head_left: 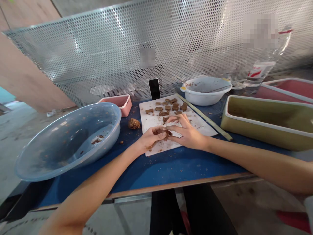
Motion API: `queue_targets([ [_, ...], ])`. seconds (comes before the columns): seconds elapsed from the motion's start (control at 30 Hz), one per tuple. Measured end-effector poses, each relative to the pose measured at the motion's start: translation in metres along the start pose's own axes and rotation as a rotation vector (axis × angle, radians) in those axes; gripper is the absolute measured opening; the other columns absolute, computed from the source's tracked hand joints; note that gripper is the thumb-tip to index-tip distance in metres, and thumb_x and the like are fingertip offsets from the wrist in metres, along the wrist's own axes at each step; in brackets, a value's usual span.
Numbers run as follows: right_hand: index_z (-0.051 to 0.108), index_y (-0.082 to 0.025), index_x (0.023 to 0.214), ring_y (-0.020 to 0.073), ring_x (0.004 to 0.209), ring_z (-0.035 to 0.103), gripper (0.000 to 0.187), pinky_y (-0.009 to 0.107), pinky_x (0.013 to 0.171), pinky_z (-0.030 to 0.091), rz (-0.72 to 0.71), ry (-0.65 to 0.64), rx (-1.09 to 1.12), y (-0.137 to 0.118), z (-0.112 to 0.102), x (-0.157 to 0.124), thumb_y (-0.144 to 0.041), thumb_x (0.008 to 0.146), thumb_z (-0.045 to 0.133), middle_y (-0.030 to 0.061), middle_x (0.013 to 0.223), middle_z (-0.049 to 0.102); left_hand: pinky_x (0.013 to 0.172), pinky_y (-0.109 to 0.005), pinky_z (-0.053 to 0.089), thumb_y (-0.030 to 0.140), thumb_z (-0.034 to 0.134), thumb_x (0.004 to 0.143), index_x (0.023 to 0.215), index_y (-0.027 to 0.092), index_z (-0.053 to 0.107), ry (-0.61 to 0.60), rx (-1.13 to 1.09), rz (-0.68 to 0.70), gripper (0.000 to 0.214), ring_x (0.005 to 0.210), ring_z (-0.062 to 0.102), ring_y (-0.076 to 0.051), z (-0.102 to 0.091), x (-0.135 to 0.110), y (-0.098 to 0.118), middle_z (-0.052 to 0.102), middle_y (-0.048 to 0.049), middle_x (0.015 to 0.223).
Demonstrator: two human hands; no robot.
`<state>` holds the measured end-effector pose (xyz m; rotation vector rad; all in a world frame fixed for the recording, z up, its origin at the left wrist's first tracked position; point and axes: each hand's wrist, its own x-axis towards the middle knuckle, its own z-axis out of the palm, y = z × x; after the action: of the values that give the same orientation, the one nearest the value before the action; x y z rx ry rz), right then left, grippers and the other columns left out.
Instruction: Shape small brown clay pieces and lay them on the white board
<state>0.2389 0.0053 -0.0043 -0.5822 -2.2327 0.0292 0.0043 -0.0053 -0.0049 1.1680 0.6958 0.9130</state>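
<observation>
While the left hand point(153, 138) pinches a small, dark-brown, clay-like piece point(168, 133) between the thumb and the curled fingers, the right hand point(186, 132) reaches toward it from the other side, with its fingers spread and slightly bent. This piece lies just above the white, flat, four-cornered board point(145, 120), between the two hands. It is nearer to the left hand, and it lies directly to the left of the right fingertips; whether these touch it, I cannot tell. Its long axis seems to run sideways, from one hand to the other, but the fingers cover much of it. Beyond the hands, several short, brown, block-shaped pieces point(175, 107) rest on the board, beside a long, pale-green, straight stick point(204, 117).
</observation>
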Motion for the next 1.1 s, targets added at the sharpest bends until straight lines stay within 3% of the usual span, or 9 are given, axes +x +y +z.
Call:
queue_targets([
  [0.33, 0.081, -0.031, 0.125, 0.0343, 0.126, 0.063, 0.023, 0.062, 0.113, 0.057, -0.054, 0.054, -0.004, 0.0005, 0.0019, -0.0024, -0.04, 0.107, 0.072, 0.0132, 0.134, 0.066, 0.075, -0.029, 0.06, 0.066, 0.108, 0.056, 0.085, 0.018, 0.089, -0.006, 0.091, -0.041, 0.059, 0.079, 0.073, -0.018, 0.0017, -0.0029, 0.0009, 0.083, -0.009, 0.087],
  [0.47, 0.078, -0.032, 0.135, 0.0325, 0.125, 0.062, 0.028, 0.059, 0.111, 0.059, -0.106, 0.088, 0.035, 0.0002, 0.0031, -0.0016, -0.036, 0.107, 0.072, 0.0125, 0.134, 0.064, 0.074, -0.029, 0.058, 0.064, 0.108, 0.057, 0.086, 0.017, 0.088, 0.002, 0.089, -0.016, 0.058, 0.079, 0.071, -0.017, 0.0001, -0.0025, -0.0023, 0.08, -0.0074, 0.086],
  [0.63, 0.073, -0.029, 0.143, 0.035, 0.129, 0.061, 0.046, 0.061, 0.111, 0.06, -0.077, 0.041, 0.054, 0.0013, 0.0058, -0.0028, -0.049, 0.101, 0.079, 0.0157, 0.145, 0.058, 0.069, -0.029, 0.055, 0.061, 0.105, 0.066, 0.086, 0.016, 0.087, -0.012, 0.09, 0.005, 0.052, 0.075, 0.067, -0.015, 0.0006, -0.0038, -0.0021, 0.076, -0.0053, 0.084],
  [0.8, 0.079, -0.032, 0.132, 0.0346, 0.128, 0.061, 0.028, 0.064, 0.115, 0.056, -0.027, 0.041, 0.006, -0.0015, 0.0073, -0.0045, -0.042, 0.107, 0.071, 0.0137, 0.138, 0.063, 0.075, -0.03, 0.056, 0.061, 0.108, 0.06, 0.082, 0.018, 0.087, 0.005, 0.088, 0.024, 0.053, 0.081, 0.068, -0.016, 0.0044, -0.0031, -0.0021, 0.075, -0.0051, 0.084],
  [1.1, 0.082, -0.031, 0.128, 0.0304, 0.119, 0.06, 0.025, 0.056, 0.109, 0.057, -0.087, 0.079, -0.012, -0.0014, 0.0039, -0.003, -0.038, 0.106, 0.074, 0.011, 0.122, 0.062, 0.075, -0.028, 0.05, 0.058, 0.108, 0.061, 0.07, 0.014, 0.08, 0.01, 0.075, 0.059, 0.052, 0.079, 0.062, -0.014, 0.0046, -0.0041, -0.0038, 0.067, -0.0026, 0.079],
])
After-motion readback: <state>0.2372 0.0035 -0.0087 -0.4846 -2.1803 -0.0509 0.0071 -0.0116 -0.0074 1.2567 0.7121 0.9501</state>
